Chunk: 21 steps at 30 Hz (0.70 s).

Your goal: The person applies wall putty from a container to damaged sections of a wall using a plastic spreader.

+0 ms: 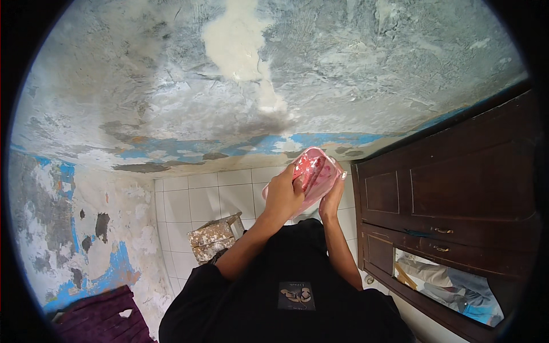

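Observation:
In front of my chest, a pink plastic tub [325,186] is tilted, its inside smeared with white paste. My right hand [331,200] supports it along its right side, with white paste on a fingertip. My left hand [283,195] is closed on a red flat piece [306,167] that looks like a plastic putty spreader, spotted with white, at the tub's mouth. How far the left fingers reach around it is hidden. Beyond both hands rises a grey, patchy wall [171,68] with a cream-white putty patch [237,46] running down it.
A paint-spattered wooden stool [210,237] stands on the white tiled floor [203,200], left of my body. At the right is a dark wooden cabinet [469,183] with cloth in an open compartment. Purple fabric [103,317] lies at lower left, beside a peeling wall [108,228].

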Tool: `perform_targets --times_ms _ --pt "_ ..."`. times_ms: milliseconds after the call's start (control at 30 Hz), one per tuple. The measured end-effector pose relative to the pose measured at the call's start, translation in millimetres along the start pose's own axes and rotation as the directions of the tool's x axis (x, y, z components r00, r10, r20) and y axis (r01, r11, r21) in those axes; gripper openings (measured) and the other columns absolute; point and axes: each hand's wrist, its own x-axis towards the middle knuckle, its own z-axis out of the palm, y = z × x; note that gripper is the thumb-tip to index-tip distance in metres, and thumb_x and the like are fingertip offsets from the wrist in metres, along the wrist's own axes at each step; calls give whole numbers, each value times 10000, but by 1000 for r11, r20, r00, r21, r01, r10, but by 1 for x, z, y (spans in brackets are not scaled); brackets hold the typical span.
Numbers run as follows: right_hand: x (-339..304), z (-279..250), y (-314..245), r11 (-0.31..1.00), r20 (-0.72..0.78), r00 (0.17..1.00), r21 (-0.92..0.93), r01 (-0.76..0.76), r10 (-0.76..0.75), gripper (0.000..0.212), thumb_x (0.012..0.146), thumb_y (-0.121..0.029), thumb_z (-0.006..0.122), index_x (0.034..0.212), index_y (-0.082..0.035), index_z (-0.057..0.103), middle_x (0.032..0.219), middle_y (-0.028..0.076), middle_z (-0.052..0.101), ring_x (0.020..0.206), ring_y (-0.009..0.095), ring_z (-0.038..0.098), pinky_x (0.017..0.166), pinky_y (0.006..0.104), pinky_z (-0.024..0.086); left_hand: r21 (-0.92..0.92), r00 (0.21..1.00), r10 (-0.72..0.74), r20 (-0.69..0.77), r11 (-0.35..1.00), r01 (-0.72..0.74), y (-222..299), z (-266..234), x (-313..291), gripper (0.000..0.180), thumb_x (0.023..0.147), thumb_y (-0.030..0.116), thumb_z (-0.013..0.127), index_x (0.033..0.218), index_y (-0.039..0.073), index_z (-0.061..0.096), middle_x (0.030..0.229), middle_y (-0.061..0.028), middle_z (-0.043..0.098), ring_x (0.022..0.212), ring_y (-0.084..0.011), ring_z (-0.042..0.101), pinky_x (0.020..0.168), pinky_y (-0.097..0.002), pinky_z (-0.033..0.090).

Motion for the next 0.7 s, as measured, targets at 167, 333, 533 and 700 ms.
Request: perform_targets --times_ms 167,333,533,700 --pt "3 -3 3 998 14 999 53 -37 36 658 1085 -496 271 1405 40 479 1364 176 543 1285 269 495 1110 390 357 70 990 122 78 989 -127 -19 12 1 294 858 90 625 1139 6 606 887 -278 667 843 -468 651 735 -525 505" --pt "3 1 -9 1000 2 1000 -1 -27 27 648 1082 -498 309 1420 31 470 1357 158 551 1260 255 513 1092 386 387 11 976 163 147 986 -166 -24 7 6 343 825 56 577 1163 2 595 883 -273 674 860 -489 641 776 -549 503" --pt "13 -15 10 996 -234 970 -71 47 -62 527 1095 -374 345 1405 32 472 1385 161 514 1315 266 469 1120 380 353 -200 990 85 110 978 -62 -10 -13 -5 408 883 34 558 1288 45 602 1003 -239 696 911 -346 715 814 -380 547" --pt "32 -58 36 998 -378 926 56 40 -16 520 1096 -386 353 1389 23 485 1303 135 539 1225 230 514 1070 357 390 -357 990 113 84 931 -77 2 -34 14 182 937 114 661 1079 1 657 812 -76 667 740 -95 568 700 -271 490"
